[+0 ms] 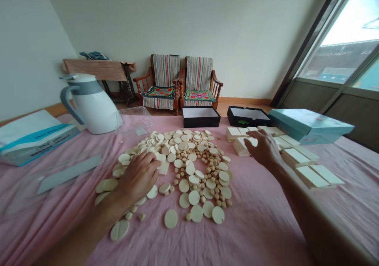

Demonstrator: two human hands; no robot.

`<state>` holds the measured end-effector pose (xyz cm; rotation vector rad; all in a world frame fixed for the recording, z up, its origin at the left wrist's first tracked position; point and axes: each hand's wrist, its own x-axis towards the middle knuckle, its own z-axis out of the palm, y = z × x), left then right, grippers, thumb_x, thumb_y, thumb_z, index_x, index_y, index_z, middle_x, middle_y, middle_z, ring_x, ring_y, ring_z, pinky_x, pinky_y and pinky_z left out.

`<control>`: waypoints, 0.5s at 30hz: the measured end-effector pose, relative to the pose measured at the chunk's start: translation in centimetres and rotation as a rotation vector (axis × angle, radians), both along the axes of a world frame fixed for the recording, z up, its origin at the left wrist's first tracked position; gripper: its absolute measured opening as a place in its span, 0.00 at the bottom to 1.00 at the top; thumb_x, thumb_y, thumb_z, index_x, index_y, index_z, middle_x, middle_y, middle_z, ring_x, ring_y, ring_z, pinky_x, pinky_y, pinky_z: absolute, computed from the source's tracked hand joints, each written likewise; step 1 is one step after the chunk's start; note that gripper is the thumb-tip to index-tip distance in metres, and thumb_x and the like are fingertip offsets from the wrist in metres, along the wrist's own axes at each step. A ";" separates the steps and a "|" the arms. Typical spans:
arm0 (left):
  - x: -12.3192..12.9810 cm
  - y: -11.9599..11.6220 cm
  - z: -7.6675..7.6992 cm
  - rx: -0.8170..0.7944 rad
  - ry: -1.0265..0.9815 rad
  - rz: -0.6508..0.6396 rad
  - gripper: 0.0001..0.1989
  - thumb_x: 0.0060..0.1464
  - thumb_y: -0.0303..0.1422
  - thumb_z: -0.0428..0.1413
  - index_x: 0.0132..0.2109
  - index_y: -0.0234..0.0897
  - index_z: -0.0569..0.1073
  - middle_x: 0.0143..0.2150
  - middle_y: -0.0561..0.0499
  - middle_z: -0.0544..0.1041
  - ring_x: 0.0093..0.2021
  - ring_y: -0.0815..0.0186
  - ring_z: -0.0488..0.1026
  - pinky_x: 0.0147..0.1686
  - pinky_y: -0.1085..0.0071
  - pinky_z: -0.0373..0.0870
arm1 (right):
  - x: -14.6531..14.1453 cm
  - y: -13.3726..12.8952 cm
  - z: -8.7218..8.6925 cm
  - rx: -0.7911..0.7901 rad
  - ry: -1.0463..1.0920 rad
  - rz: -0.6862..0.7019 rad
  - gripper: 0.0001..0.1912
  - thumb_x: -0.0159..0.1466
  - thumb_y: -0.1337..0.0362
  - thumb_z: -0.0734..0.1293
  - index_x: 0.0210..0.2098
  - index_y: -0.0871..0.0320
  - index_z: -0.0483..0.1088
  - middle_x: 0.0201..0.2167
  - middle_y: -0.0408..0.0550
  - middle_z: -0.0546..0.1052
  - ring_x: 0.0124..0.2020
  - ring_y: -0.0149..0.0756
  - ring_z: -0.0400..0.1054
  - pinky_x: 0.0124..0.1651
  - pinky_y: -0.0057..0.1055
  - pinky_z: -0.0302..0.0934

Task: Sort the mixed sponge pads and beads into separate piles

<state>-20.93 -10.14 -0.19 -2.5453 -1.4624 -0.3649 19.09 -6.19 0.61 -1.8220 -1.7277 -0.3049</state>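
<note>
On my head feed, working from the left, a blue-and-white printed packet [37,139] lay at the edge of the pink cloth [251,222], with a grey strip [69,174] just beside it. Behind them stood a white insulated jug [90,105] and a clear plastic lid [134,122]. My view of the left hand [137,178] showed it palm-down on the left side of a loose spread of cream discs [194,197], its fingers together and curved over them; I could not tell whether it had hold of any. Small tan pegs [204,175] lay scattered among the discs, and the spread ran away from me in a broad band. To the right of that spread, the right hand [263,149] was partly open, its fingers extended left and forward. A stack of cream rectangular slabs [241,147] lay just under its fingertips, well apart from the left hand, though I could not tell whether it gripped them. More slabs [314,175] ran in a diagonal line toward the lower right, beyond two black boxes [201,117] and a teal box [308,126].
</note>
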 end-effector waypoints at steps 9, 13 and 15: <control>-0.7 0.5 0.7 0.071 0.055 0.141 0.10 0.56 0.23 0.49 0.37 0.35 0.75 0.37 0.44 0.73 0.42 0.57 0.69 0.45 0.62 0.64 | -15.7 -4.1 0.4 -0.272 -0.063 0.846 0.07 0.60 0.69 0.64 0.37 0.58 0.73 0.36 0.49 0.74 0.40 0.38 0.66 0.46 0.35 0.59; -1.2 0.9 0.8 0.071 0.057 0.219 0.11 0.56 0.24 0.49 0.38 0.36 0.76 0.36 0.45 0.74 0.41 0.58 0.71 0.42 0.63 0.65 | -19.8 -4.3 0.2 -0.292 -0.175 0.952 0.06 0.60 0.66 0.66 0.37 0.58 0.73 0.37 0.49 0.73 0.43 0.38 0.64 0.50 0.35 0.58; -1.3 0.9 0.8 0.058 0.043 0.232 0.11 0.57 0.26 0.49 0.40 0.37 0.76 0.36 0.46 0.75 0.41 0.58 0.72 0.42 0.64 0.65 | -21.3 -4.0 -0.1 -0.277 -0.236 0.901 0.09 0.60 0.61 0.67 0.38 0.59 0.73 0.40 0.52 0.72 0.45 0.41 0.63 0.50 0.38 0.58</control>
